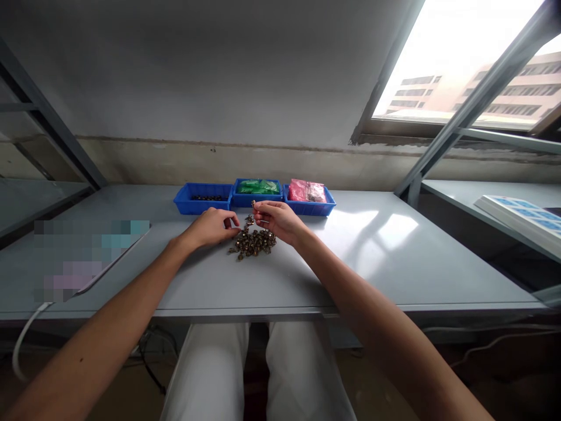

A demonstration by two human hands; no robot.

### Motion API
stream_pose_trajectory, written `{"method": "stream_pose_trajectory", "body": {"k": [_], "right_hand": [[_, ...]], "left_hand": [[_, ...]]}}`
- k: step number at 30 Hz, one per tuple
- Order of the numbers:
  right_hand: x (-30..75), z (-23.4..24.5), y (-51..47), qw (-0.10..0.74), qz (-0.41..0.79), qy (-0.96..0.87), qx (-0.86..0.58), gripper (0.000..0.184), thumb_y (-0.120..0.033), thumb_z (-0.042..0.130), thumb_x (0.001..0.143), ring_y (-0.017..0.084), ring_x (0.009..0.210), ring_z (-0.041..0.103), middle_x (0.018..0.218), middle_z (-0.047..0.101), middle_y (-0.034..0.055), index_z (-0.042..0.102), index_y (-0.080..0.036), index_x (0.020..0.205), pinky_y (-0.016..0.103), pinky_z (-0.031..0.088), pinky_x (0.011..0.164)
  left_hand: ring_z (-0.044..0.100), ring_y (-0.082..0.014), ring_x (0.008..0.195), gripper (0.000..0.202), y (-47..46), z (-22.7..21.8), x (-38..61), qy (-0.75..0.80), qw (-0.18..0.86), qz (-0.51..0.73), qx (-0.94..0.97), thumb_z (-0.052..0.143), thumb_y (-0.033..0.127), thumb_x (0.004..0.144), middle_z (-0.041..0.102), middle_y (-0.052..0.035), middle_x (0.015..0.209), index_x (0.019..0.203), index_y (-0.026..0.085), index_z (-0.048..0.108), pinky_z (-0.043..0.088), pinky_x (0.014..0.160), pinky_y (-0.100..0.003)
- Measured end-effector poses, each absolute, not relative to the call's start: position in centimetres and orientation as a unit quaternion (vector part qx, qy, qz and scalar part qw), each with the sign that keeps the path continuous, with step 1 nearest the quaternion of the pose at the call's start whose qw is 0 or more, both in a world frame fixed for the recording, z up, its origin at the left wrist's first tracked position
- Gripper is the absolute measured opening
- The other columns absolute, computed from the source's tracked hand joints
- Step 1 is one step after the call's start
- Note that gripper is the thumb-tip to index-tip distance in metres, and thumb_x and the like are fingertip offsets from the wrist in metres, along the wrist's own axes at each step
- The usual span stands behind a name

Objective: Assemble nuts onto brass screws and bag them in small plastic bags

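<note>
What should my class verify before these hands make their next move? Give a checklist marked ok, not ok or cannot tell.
1. Right hand has a piece: ok, a small metal part is at its fingertips.
2. Left hand empty: cannot tell, its fingertips are too small to read beside the pile.
3. Pile on the tabletop: ok, it lies loose near both hands.
4. Left blue bin free of packaging: ok, only dark pieces show.
5. Middle blue bin free of packaging: not ok, green packaging lies inside.

small parts (255,242): shiny metal | bins (203,207): smooth plastic | tabletop (263,286): glossy
</note>
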State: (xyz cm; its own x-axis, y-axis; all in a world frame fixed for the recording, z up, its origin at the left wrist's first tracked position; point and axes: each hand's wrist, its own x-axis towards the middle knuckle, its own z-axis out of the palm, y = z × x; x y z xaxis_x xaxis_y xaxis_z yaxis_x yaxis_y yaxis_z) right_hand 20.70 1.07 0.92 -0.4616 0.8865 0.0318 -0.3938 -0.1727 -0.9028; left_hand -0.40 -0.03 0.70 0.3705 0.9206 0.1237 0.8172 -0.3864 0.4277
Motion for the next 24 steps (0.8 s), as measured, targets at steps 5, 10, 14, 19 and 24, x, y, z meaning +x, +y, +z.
{"method": "stream_pose_trajectory", "body": {"k": [5,10,14,19,24], "right_hand": [[20.72,0.82,1.12,0.442,0.72,-0.467,-0.263,0.019,-0.024,0.08,0.069,0.01,0.068,0.054,0.073,0.058,0.0023,0.067,-0.012,0.077,0.027,0.047,0.07],[20.74,0.86,1.09,0.44,0.715,-0.471,-0.27,0.019,-0.025,0.08,0.069,0.01,0.068,0.053,0.073,0.058,0.0021,0.067,-0.013,0.076,0.027,0.047,0.071],[20.72,0.85,1.07,0.442,0.713,-0.473,-0.27,0.02,-0.025,0.08,0.068,0.01,0.068,0.054,0.074,0.058,0.0023,0.066,-0.013,0.076,0.028,0.047,0.071],[20.75,0.86,1.02,0.444,0.712,-0.475,-0.265,0.02,-0.026,0.08,0.068,0.01,0.067,0.053,0.073,0.058,0.0023,0.067,-0.012,0.076,0.027,0.047,0.069],[20.69,0.91,0.99,0.443,0.708,-0.481,-0.268,0.021,-0.025,0.08,0.067,0.01,0.067,0.054,0.073,0.058,0.0021,0.068,-0.012,0.076,0.027,0.047,0.069]], "left_hand": [[0.059,-0.0157,0.063,0.026,-0.05,0.63,-0.4,0.517,0.151,0.186,0.822,0.06,0.041,0.076,0.068,-0.0009,0.069,0.087,0.021,0.072,0.039,0.058,-0.025],[0.059,-0.0157,0.062,0.023,-0.16,0.69,-0.34,0.509,0.144,0.191,0.827,0.061,0.038,0.076,0.067,-0.0008,0.068,0.086,0.021,0.072,0.039,0.058,-0.025],[0.058,-0.0155,0.062,0.022,-0.13,0.62,-0.4,0.507,0.143,0.194,0.827,0.061,0.036,0.075,0.067,-0.0008,0.069,0.086,0.021,0.073,0.039,0.058,-0.025],[0.059,-0.0158,0.063,0.023,-0.17,0.71,-0.31,0.507,0.154,0.201,0.824,0.06,0.035,0.075,0.067,-0.001,0.068,0.086,0.019,0.072,0.04,0.06,-0.025],[0.06,-0.0161,0.063,0.024,-0.35,0.93,-0.17,0.511,0.166,0.202,0.819,0.061,0.035,0.074,0.066,-0.001,0.067,0.087,0.018,0.071,0.042,0.06,-0.025]]}}
